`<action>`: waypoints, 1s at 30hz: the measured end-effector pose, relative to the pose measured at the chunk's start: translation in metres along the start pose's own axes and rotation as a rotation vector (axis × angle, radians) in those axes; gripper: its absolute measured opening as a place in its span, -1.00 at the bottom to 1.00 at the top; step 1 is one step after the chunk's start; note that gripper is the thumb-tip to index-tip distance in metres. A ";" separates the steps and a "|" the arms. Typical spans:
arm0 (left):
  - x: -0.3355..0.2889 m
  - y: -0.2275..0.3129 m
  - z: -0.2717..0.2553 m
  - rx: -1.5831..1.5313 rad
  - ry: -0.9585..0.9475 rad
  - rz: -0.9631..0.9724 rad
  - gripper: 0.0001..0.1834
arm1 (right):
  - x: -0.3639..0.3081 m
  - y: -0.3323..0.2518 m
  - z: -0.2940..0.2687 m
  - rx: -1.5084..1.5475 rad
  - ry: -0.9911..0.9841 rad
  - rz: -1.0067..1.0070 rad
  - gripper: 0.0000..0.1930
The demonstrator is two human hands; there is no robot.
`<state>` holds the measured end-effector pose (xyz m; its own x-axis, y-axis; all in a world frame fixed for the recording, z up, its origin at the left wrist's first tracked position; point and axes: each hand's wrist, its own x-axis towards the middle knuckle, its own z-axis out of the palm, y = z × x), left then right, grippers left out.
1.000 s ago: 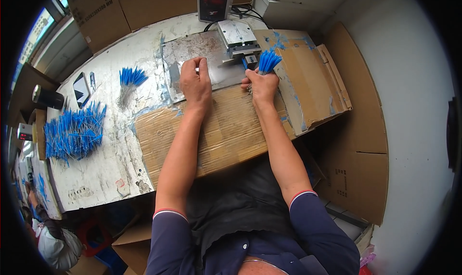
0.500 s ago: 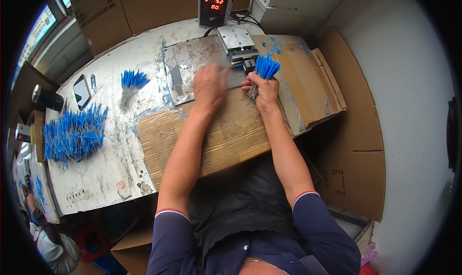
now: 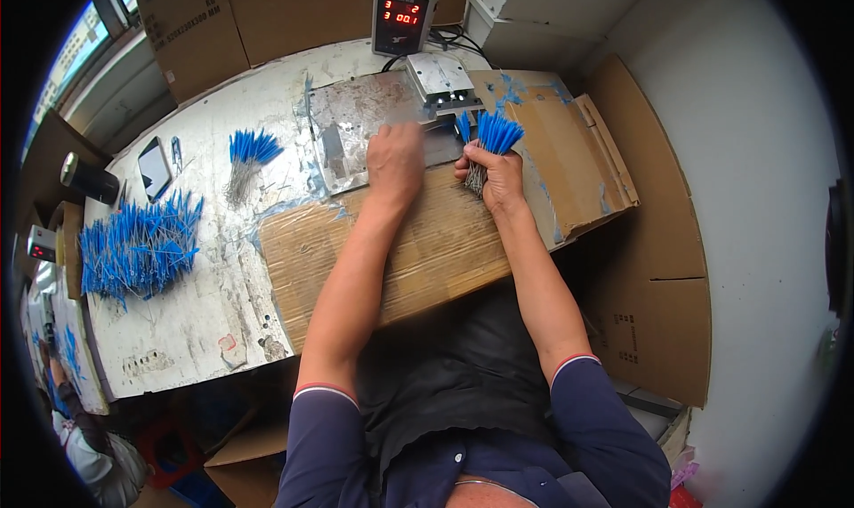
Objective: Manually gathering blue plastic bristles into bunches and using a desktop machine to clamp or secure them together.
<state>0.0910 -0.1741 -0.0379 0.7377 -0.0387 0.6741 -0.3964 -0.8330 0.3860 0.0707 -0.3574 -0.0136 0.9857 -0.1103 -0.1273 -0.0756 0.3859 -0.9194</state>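
My right hand [image 3: 498, 177] is closed around a bundle of thin grey wires with blue tips [image 3: 500, 133], held upright. A blue tip [image 3: 463, 126] stands a little apart at the bundle's left side, by my thumb and fingers. To the left, my left hand [image 3: 396, 165] hovers over the near edge of a worn metal plate [image 3: 356, 108], its fingers curled in and slightly blurred. Whatever it may hold is hidden. Just beyond both hands sits a small metal machine [image 3: 439, 77] with a block at its front.
A display box with red digits [image 3: 403, 19] stands behind the machine. Flattened cardboard [image 3: 382, 241] covers the table's near edge. On the left lie a small wire bunch [image 3: 253, 152], a large blue-tipped pile [image 3: 140, 245], a phone [image 3: 154, 168] and a dark cylinder [image 3: 89, 180].
My left hand has shifted slightly right and its fingers look more curled. A blue tip now stands apart beside the bundle in my right hand. The display's red digits have changed.
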 end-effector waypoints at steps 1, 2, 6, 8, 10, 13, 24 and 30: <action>0.000 0.000 0.001 0.000 0.000 0.001 -0.90 | -0.001 0.000 0.000 0.000 0.000 -0.001 -0.87; 0.000 0.001 0.002 0.013 -0.002 -0.003 -0.91 | -0.001 -0.001 -0.001 -0.018 -0.001 0.004 -0.86; -0.001 -0.004 0.007 0.054 0.012 -0.028 -0.92 | -0.006 -0.001 0.003 -0.057 0.001 0.008 -0.86; -0.001 -0.004 0.006 0.018 0.036 -0.070 -0.92 | -0.006 -0.001 0.002 -0.061 0.000 0.007 -0.87; 0.000 -0.003 0.005 -0.019 0.058 -0.110 -0.93 | -0.005 0.000 0.001 -0.065 0.002 0.006 -0.87; 0.002 -0.002 0.003 -0.154 0.125 -0.222 -0.93 | -0.002 0.000 0.004 -0.056 0.040 0.011 -0.88; 0.000 -0.002 -0.001 -0.239 0.150 -0.310 -0.90 | -0.006 0.000 0.018 -0.248 0.019 0.007 -0.84; 0.003 -0.002 -0.003 -0.258 0.134 -0.331 -0.88 | 0.003 0.001 0.027 -0.224 0.162 -0.034 -0.94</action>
<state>0.0928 -0.1712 -0.0348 0.7775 0.2932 0.5564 -0.2865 -0.6224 0.7284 0.0772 -0.3329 -0.0054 0.9525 -0.2720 -0.1366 -0.0924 0.1690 -0.9813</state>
